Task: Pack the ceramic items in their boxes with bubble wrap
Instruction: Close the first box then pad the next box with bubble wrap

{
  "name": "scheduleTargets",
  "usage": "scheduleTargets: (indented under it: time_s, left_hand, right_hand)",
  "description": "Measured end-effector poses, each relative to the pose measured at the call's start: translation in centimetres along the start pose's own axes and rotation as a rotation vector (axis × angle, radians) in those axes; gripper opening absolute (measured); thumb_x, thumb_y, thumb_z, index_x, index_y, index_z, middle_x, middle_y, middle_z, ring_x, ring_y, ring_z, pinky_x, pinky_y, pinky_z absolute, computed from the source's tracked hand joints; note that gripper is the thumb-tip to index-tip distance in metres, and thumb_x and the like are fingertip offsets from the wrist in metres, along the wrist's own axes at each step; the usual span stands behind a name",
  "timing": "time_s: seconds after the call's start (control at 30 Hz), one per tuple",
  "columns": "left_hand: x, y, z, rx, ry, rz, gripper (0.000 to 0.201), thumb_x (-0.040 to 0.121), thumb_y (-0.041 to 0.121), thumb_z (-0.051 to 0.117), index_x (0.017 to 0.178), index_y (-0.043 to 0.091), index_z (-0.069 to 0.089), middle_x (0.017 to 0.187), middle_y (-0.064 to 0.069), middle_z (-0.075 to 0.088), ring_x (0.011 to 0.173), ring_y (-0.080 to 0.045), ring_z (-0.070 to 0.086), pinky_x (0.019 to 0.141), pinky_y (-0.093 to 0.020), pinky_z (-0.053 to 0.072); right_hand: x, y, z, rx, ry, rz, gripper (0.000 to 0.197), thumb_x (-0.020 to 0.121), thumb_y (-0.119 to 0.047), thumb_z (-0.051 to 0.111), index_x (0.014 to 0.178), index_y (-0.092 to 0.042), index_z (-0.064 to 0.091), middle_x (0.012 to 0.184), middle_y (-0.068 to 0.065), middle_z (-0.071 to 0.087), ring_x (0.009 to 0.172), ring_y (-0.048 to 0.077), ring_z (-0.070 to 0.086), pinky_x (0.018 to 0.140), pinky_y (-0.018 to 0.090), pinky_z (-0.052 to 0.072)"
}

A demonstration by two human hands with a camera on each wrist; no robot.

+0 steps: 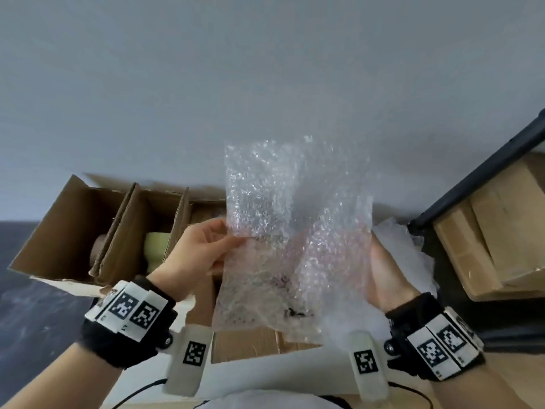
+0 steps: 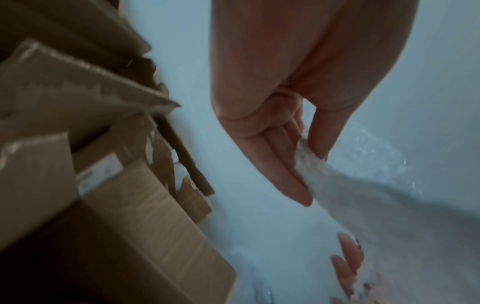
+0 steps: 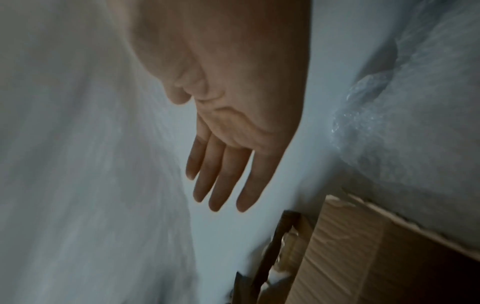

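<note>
A clear sheet of bubble wrap point(image 1: 295, 216) hangs upright in front of me between both hands. My left hand point(image 1: 236, 236) pinches its left edge between thumb and fingers point(image 2: 309, 162). At the sheet's right edge is my right hand point(image 1: 380, 261); its fingers point(image 3: 215, 185) are straight and lie behind the sheet point(image 3: 64, 144). A pale green ceramic cup point(image 1: 154, 246) stands in the middle open cardboard box point(image 1: 141, 208). The left box point(image 1: 67, 225) holds a brown rounded piece point(image 1: 98, 246).
More crumpled bubble wrap point(image 1: 404, 246) lies to the right of my right hand. A black-framed shelf point(image 1: 472, 178) with stacked cardboard boxes point(image 1: 495, 231) stands at the right. Flat cardboard point(image 1: 244, 343) lies under the sheet on the white table point(image 1: 265, 376). A grey wall is behind.
</note>
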State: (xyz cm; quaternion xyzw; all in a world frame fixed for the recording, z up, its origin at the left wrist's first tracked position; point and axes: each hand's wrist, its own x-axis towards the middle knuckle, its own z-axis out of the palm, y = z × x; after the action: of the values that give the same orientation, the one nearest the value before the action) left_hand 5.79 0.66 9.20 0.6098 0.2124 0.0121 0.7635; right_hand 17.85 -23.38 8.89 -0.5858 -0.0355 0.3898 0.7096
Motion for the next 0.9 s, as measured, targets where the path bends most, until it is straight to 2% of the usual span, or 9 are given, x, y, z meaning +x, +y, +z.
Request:
scheduleTargets:
  time_s: [0.07, 0.13, 0.27, 0.4, 0.6, 0.67, 0.73, 0.8, 0.9]
  left_hand:
    - [0.0, -0.1, -1.0, 0.013, 0.028, 0.031, 0.035, 0.073, 0.024, 0.069, 0.103, 0.007, 0.067, 0.097, -0.019, 0.072, 0.085, -0.03, 0.071, 0.068, -0.036, 0.06]
    - [0.0, -0.1, -1.9, -0.004, 0.04, 0.047, 0.024, 0.076, 0.023, 0.068, 0.096, 0.01, 0.07, 0.096, -0.019, 0.072, 0.083, -0.028, 0.071, 0.067, -0.033, 0.059]
    - [-0.1, -0.5, -3.0, -0.029, 0.033, 0.05, 0.022, 0.071, 0.03, 0.074, 0.088, 0.015, 0.073, 0.095, -0.019, 0.072, 0.079, -0.024, 0.071, 0.063, -0.028, 0.057]
    - [-0.6, -0.3, -3.6, -0.024, 0.008, 0.072, 0.016, 0.075, 0.025, 0.072, 0.089, 0.017, 0.072, 0.089, -0.015, 0.072, 0.075, -0.021, 0.071, 0.06, -0.027, 0.056]
    - [-1.4, 0.5, -4.2, -0.084, -0.068, 0.097, 0.036, 0.066, 0.032, 0.08, 0.097, 0.015, 0.072, 0.095, -0.019, 0.072, 0.082, -0.028, 0.071, 0.065, -0.032, 0.058]
    - [-1.6, 0.7, -4.2, -0.064, -0.078, 0.101, 0.036, 0.064, 0.033, 0.083, 0.092, 0.012, 0.075, 0.093, -0.016, 0.073, 0.082, -0.026, 0.072, 0.064, -0.031, 0.058]
    - [-1.8, 1.0, -4.1, -0.014, -0.078, 0.104, 0.013, 0.079, 0.018, 0.069, 0.085, 0.011, 0.077, 0.086, -0.013, 0.074, 0.076, -0.023, 0.072, 0.061, -0.027, 0.057]
    - [-2.1, 1.4, -4.2, 0.065, -0.082, 0.108, 0.03, 0.087, 0.002, 0.05, 0.077, 0.01, 0.078, 0.08, -0.011, 0.074, 0.07, -0.022, 0.071, 0.058, -0.027, 0.056]
    - [-2.8, 2.7, -3.6, 0.205, -0.087, 0.175, 0.024, 0.087, 0.015, 0.057, 0.077, 0.013, 0.078, 0.081, -0.007, 0.075, 0.075, -0.019, 0.071, 0.064, -0.022, 0.056]
  right_hand:
    - [0.2, -0.7, -0.2, 0.059, -0.129, -0.031, 0.054, 0.095, -0.056, 0.029, 0.122, -0.023, 0.062, 0.123, 0.007, 0.065, 0.113, 0.019, 0.062, 0.089, 0.033, 0.054]
    - [0.0, -1.2, -0.2, 0.025, -0.224, -0.094, 0.056, 0.089, -0.06, 0.038, 0.125, -0.024, 0.061, 0.129, 0.014, 0.06, 0.12, 0.027, 0.056, 0.101, 0.04, 0.047]
    - [0.0, -0.4, -0.5, -0.173, -0.278, -0.137, 0.054, 0.077, -0.047, 0.071, 0.12, -0.016, 0.062, 0.118, 0.022, 0.064, 0.111, 0.039, 0.06, 0.094, 0.047, 0.05]
    - [0.2, 0.0, -0.7, -0.237, -0.211, -0.183, 0.035, 0.087, -0.016, 0.057, 0.12, -0.006, 0.057, 0.101, 0.023, 0.07, 0.094, 0.037, 0.068, 0.076, 0.039, 0.058]
    - [0.4, 0.4, -0.7, -0.135, -0.193, -0.201, 0.021, 0.086, -0.016, 0.055, 0.1, -0.009, 0.069, 0.094, 0.022, 0.071, 0.085, 0.03, 0.07, 0.067, 0.035, 0.058]
    - [0.4, 0.4, -0.8, -0.102, -0.181, -0.191, 0.021, 0.084, -0.019, 0.058, 0.095, -0.011, 0.075, 0.095, 0.016, 0.073, 0.086, 0.026, 0.071, 0.067, 0.032, 0.058]
    - [0.6, 0.4, -1.1, -0.082, -0.18, -0.149, 0.023, 0.087, -0.012, 0.053, 0.093, -0.01, 0.076, 0.097, 0.016, 0.073, 0.087, 0.028, 0.071, 0.068, 0.032, 0.058]
    - [0.7, 0.2, -1.5, -0.069, -0.217, -0.089, 0.035, 0.093, 0.001, 0.041, 0.096, -0.009, 0.075, 0.101, 0.019, 0.071, 0.09, 0.034, 0.069, 0.071, 0.037, 0.058]
    - [0.7, -0.3, -1.4, -0.374, -0.243, -0.043, 0.042, 0.087, 0.008, 0.047, 0.088, -0.021, 0.077, 0.096, 0.004, 0.073, 0.094, 0.024, 0.067, 0.08, 0.034, 0.053]
